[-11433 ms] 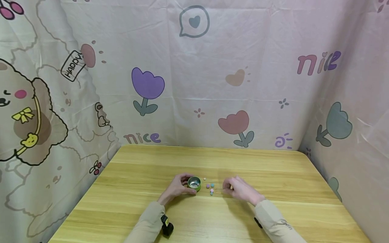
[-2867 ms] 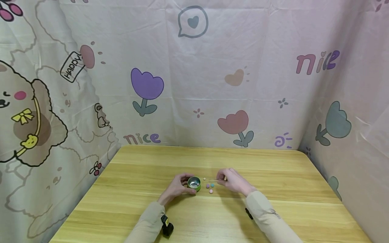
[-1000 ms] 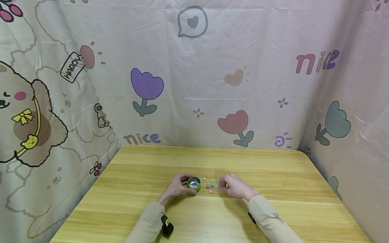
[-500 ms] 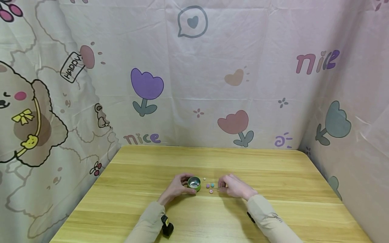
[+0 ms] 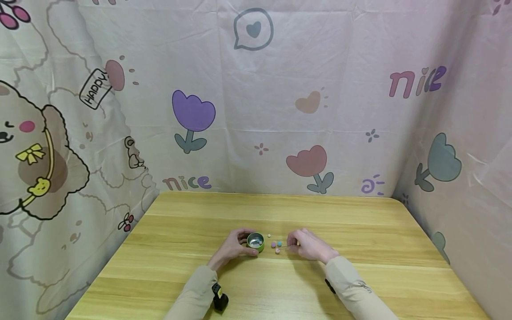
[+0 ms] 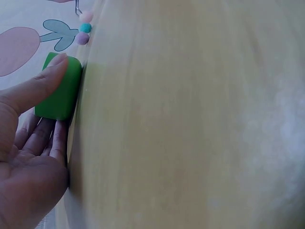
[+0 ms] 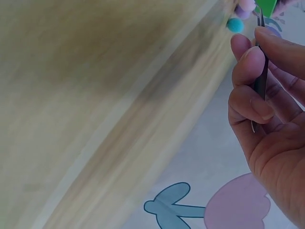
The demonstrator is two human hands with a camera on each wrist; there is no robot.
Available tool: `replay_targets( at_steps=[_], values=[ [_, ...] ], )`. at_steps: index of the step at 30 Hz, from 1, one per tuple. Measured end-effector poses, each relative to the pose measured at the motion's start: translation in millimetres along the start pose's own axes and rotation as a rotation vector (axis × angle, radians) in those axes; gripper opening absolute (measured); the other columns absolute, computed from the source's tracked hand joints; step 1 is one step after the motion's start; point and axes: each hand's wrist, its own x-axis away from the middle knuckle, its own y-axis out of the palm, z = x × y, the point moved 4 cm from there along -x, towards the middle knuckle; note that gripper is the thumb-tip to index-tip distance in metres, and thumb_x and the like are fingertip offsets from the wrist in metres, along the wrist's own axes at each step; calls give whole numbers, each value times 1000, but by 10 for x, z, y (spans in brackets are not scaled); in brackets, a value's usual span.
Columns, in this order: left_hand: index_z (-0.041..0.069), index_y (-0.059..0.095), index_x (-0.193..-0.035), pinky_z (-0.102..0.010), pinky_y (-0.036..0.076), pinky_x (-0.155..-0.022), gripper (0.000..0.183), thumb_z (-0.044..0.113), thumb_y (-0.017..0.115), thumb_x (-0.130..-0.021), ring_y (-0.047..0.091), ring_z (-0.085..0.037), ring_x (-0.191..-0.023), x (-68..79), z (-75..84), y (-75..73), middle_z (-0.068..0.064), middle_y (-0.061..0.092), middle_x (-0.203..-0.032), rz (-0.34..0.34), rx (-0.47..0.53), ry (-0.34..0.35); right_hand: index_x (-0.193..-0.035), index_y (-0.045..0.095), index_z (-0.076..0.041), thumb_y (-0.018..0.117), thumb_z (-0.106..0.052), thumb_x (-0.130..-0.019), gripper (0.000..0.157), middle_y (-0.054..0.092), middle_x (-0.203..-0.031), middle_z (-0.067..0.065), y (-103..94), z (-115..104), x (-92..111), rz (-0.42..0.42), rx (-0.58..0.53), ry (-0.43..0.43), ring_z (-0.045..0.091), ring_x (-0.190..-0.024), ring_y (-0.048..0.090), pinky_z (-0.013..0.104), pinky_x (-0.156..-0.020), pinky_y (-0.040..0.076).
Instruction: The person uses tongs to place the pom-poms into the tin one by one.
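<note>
My left hand curls round a small round green tin, open at the top with a silvery inside; small balls show in it in the head view. Thumb and fingers lie on opposite sides of the tin. My right hand pinches dark metal tweezers with a bent tip. That tip is right at a pink pompom to the right of the tin. Close behind the pink one lie a purple pompom and a teal pompom.
A smaller whitish ball lies farther back, right of the tin. Everything stands on a wood-grain table. Printed cloth hangs behind it and at both sides.
A teal pompom beside the pink one is gone from the table since the oldest frame. The tweezers moved from near the whitish ball to the pink pompom, which has shifted slightly. My left hand stays put.
</note>
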Motion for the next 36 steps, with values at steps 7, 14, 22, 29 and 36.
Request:
replay_targets(
  at_steps=[7, 14, 22, 29, 36],
  values=[
    [-8, 56, -133, -47, 51, -105, 64, 1, 85, -76, 61, -34, -117, 2, -5, -4, -27, 62, -129, -10, 3, 8, -90, 72, -4, 70, -2, -88, 4, 69, -81, -3, -38, -8, -23, 18, -5, -6, 3, -73, 56, 20, -66, 50],
    [-8, 54, -134, -49, 50, -106, 65, 1, 84, -77, 60, -37, -119, 5, -6, -6, -28, 61, -131, -20, 13, 16, -87, 71, -8, 71, -3, -88, 6, 69, -81, -4, -36, -9, -30, 10, 6, -13, 2, -73, 56, 20, -66, 51],
    [-7, 55, -134, -48, 51, -105, 65, 1, 85, -77, 60, -35, -118, 5, -9, -4, -27, 61, -130, -15, -1, 12, -86, 70, -9, 72, -6, -89, 5, 68, -81, -5, -6, -7, -29, -2, 23, -14, 1, -72, 54, 20, -66, 51],
    [-7, 55, -133, -47, 51, -104, 65, 1, 85, -77, 61, -34, -117, 2, -8, -1, -27, 61, -130, -13, 1, 13, -85, 69, -9, 72, -5, -89, 6, 68, -80, -4, -10, -37, -39, -3, 54, 1, 2, -71, 54, 20, -65, 50],
    [-8, 55, -133, -47, 51, -104, 64, 1, 85, -77, 61, -34, -117, -2, -11, 1, -27, 61, -129, -13, 0, 15, -84, 69, -10, 73, -5, -88, 7, 67, -80, -4, 9, -59, -48, -3, 109, 19, 3, -70, 53, 21, -64, 49]
  ],
)
